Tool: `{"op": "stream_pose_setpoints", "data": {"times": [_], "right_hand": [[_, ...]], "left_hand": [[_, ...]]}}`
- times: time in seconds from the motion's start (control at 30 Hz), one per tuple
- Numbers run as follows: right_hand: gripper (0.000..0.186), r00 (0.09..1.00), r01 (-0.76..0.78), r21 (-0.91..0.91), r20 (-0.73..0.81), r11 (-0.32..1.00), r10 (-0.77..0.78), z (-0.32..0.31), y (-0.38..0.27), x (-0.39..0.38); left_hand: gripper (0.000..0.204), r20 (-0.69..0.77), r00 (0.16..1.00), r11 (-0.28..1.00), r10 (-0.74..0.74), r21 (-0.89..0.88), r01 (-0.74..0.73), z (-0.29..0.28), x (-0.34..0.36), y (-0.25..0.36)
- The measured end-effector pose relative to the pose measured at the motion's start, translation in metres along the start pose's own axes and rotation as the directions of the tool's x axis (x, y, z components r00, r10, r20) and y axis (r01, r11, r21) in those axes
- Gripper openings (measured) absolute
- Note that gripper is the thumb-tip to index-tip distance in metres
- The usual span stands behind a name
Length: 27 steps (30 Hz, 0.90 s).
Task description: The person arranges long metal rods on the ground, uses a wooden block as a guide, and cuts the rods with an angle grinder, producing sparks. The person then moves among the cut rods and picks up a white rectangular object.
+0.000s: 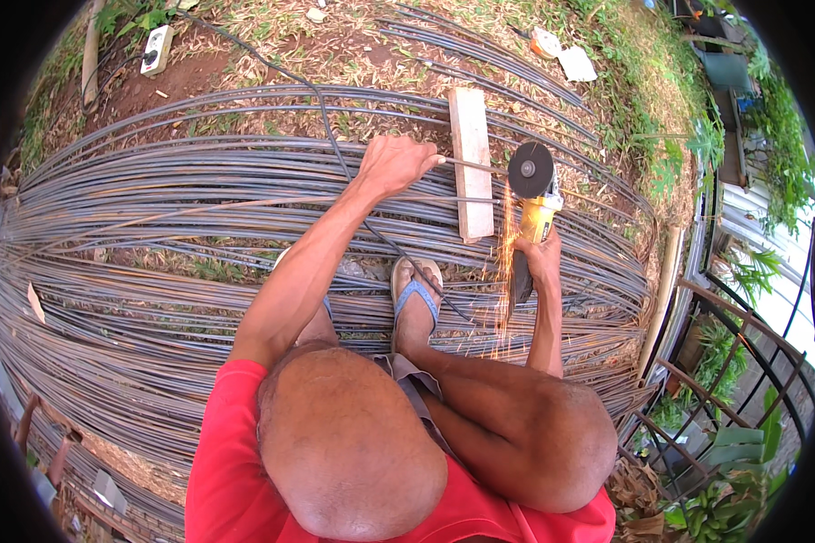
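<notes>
My left hand [398,166] is closed around a thin steel rod [476,166], which lies across a wooden board [470,131]. The rod's right end reaches the dark cutting disc [529,170] of a yellow angle grinder [540,219]. Around the grinder's body wraps my right hand [542,260], its fingers partly hidden. Orange sparks stream from the disc down toward my right foot's side. Beneath the board, many long steel rods [199,172] are spread over the ground.
A dark cable [324,116] crosses the rods near my left forearm. At upper left is a white power strip [157,50]. My sandalled foot [417,303] stands among the rods. Right of me is a metal grid [720,380]; a white sheet [577,63] lies at upper right.
</notes>
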State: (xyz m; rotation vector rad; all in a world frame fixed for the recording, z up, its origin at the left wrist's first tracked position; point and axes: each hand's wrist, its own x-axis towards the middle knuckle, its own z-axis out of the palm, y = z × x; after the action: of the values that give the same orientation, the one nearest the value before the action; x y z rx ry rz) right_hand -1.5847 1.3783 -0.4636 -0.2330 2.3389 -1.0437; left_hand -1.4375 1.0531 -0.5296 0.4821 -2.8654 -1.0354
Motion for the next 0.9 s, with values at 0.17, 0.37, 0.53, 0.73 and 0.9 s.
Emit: {"op": "stream_pose_setpoints", "data": {"times": [0.17, 0.37, 0.53, 0.73, 0.9], "right_hand": [[0.051, 0.999, -0.024, -0.031, -0.026, 0.999, 0.023, -0.001, -0.001, -0.004], [0.052, 1.000, -0.007, -0.060, -0.011, 0.998, 0.006, -0.002, 0.003, -0.007], [0.051, 0.999, 0.017, -0.097, -0.026, 0.995, -0.020, -0.003, 0.004, -0.008], [0.052, 1.000, -0.024, -0.004, -0.008, 1.000, 0.024, -0.005, 0.002, -0.015], [0.051, 0.999, -0.038, -0.016, -0.009, 0.999, 0.038, -0.005, 0.008, -0.012]], "left_hand": [[0.034, -0.002, 1.000, 1.000, 0.013, 0.000, -0.013, 0.001, 0.001, 0.002], [0.032, 0.016, 1.000, 1.000, -0.006, -0.005, 0.006, -0.001, 0.001, 0.002], [0.033, 0.009, 1.000, 1.000, -0.001, -0.014, 0.001, -0.002, 0.000, 0.001], [0.034, -0.004, 1.000, 0.999, 0.023, -0.022, -0.023, 0.000, 0.002, 0.003], [0.034, -0.018, 0.999, 0.999, 0.033, -0.025, -0.033, 0.001, 0.001, 0.001]]}}
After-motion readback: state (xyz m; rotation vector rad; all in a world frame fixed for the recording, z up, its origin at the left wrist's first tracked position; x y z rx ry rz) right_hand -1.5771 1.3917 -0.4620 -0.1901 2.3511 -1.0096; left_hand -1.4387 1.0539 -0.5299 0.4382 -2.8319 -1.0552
